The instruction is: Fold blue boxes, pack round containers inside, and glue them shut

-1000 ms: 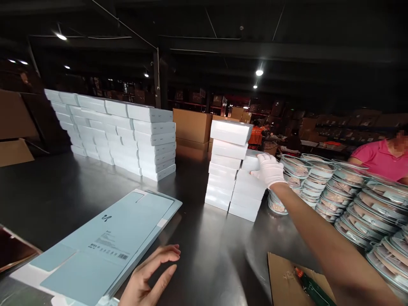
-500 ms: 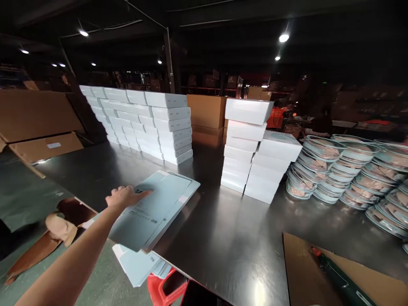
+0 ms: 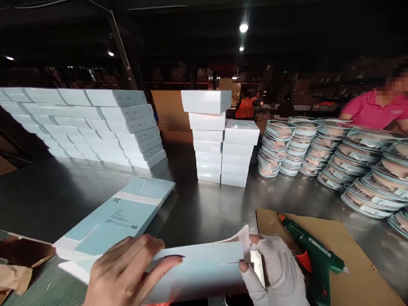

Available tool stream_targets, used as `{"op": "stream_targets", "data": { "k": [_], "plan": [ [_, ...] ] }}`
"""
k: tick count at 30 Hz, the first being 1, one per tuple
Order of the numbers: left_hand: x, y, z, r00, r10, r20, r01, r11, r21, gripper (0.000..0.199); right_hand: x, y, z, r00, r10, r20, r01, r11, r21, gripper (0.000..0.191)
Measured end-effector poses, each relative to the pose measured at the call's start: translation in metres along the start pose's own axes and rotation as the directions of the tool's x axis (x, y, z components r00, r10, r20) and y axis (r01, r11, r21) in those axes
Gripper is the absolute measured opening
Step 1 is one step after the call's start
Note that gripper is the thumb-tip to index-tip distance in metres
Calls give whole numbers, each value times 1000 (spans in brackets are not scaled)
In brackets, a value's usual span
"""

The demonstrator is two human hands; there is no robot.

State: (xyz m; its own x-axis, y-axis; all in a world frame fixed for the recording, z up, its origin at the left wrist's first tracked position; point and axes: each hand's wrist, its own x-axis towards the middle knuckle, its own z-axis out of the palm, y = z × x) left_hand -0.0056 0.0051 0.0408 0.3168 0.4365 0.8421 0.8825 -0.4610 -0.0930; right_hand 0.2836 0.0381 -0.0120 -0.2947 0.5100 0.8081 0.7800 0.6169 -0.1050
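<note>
In the near centre, by the worktop (image 3: 204,212), the bare left hand (image 3: 123,272) grips the left side of a pale-blue carton (image 3: 207,263); the gloved right hand (image 3: 274,270) pinches its right end.

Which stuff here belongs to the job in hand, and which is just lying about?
In the job, apparently:
pale blue carton piece, held by left hand and gloved right hand
flat pale blue cartons
stacked white boxes, probably

Lying about, as far as shows:
green glue gun on cardboard sheet, untouched, possibly a tool
round packs, role unclear
brown carton behind
</note>
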Motion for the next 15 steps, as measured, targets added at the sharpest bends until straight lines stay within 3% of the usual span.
{"op": "stream_targets", "data": {
  "k": [3,7,9,10,12,13,14,15],
  "plan": [
    [-3,9,5,998,-63,-15,63,998,-2,35,-22,5,4,971,200,132,-222,957,188,34],
    [-13,12,11,997,-80,15,80,997,-10,34,-33,9,8,991,83,105,-85,996,12,33],
    [-17,14,13,996,-71,48,73,997,-37,33,-26,4,6,950,154,271,-189,976,109,25],
    [-19,15,13,995,-75,59,78,996,-52,32,-22,0,3,875,213,434,-327,922,206,22],
    [-23,16,15,992,-84,91,92,992,-86,32,-14,-9,-3,619,223,753,-624,722,299,20],
    [-25,16,16,988,-95,119,107,989,-101,32,-13,-14,-6,495,181,850,-720,633,284,18],
    [-29,16,17,983,-101,155,120,986,-119,32,-13,-18,-9,408,144,901,-774,579,258,15],
    [-35,16,19,974,-92,207,123,982,-143,31,-14,-20,-12,368,130,921,-795,557,239,12]
  ]
}}
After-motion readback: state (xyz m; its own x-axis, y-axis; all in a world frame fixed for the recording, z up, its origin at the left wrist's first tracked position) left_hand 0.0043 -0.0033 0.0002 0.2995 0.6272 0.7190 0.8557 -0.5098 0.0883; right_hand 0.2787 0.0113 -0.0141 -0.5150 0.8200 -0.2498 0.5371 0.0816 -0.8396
